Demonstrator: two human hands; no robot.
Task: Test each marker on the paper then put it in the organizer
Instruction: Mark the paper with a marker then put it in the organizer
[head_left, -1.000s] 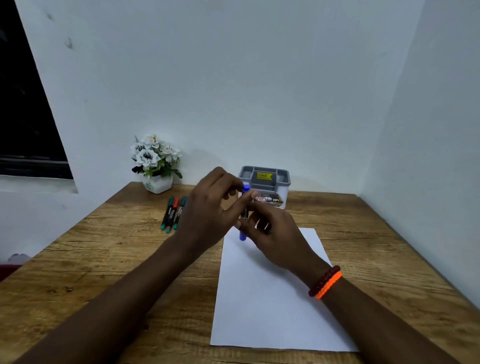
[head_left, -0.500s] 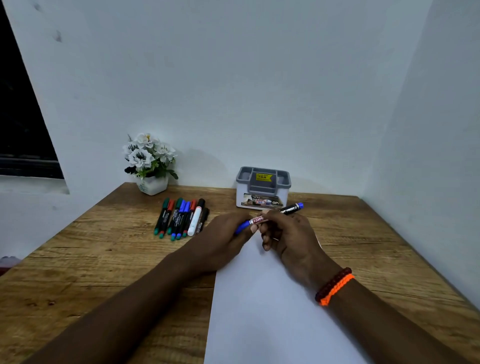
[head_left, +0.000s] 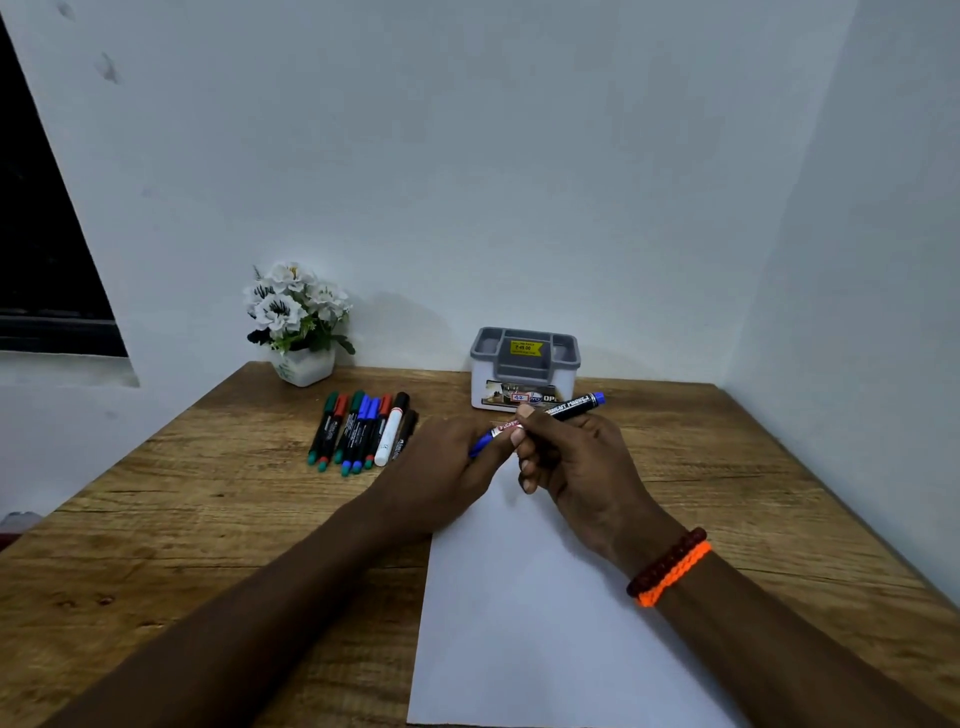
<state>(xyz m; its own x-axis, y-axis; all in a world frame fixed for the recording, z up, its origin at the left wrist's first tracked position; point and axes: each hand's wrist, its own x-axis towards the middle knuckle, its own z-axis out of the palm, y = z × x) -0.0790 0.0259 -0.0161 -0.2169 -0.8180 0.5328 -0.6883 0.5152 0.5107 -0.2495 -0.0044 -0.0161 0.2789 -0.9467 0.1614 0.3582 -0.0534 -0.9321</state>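
Observation:
A black marker (head_left: 569, 407) with blue ends lies slanted between both hands above the top edge of the white paper (head_left: 524, 613). My right hand (head_left: 576, 462) grips its barrel with thumb and curled fingers. My left hand (head_left: 447, 467) holds its blue cap end at the lower left. The grey-and-white organizer (head_left: 524, 371) stands just behind the marker near the wall. A row of several markers (head_left: 363, 428) with green, red, blue and black caps lies on the table to the left.
A white pot of artificial flowers (head_left: 298, 322) stands at the back left by the wall. The wooden table (head_left: 182, 509) meets walls at the back and the right. A dark window opening (head_left: 36, 234) is at the far left.
Both hands came down from chest height to just above the paper, and the marker turned from upright to slanted. The row of markers is now uncovered.

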